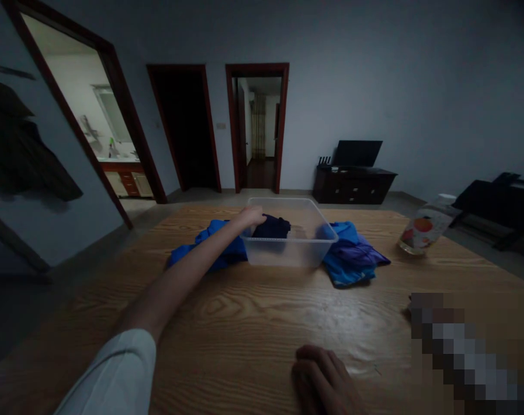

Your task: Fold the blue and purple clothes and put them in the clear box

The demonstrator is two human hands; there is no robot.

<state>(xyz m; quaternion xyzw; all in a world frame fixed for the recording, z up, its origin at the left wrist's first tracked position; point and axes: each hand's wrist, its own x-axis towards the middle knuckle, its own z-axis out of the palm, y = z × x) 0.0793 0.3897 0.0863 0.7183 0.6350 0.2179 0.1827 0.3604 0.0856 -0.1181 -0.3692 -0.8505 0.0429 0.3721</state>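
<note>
Reaching forward over the left side of a clear plastic bin (283,253), my left hand (255,217) has its fingers closed on a dark navy cloth (272,226) inside. The fingertips are partly hidden by the cloth and the rim. My right hand (324,377) rests near the front of the wooden table (227,334), its fingers loosely bent and holding nothing. Bright blue cloth (214,233) lies crumpled left of the bin, partly behind my forearm. Against the bin's right side is a bundle of blue and purple cloth (352,256).
A large clear bottle (425,227) with a fruit label and white cap stands at the table's right. Something pixelated (473,351) covers the lower right corner. Beyond the table are a dark TV cabinet (354,184), doorways and clothes (23,144) hanging on the left wall.
</note>
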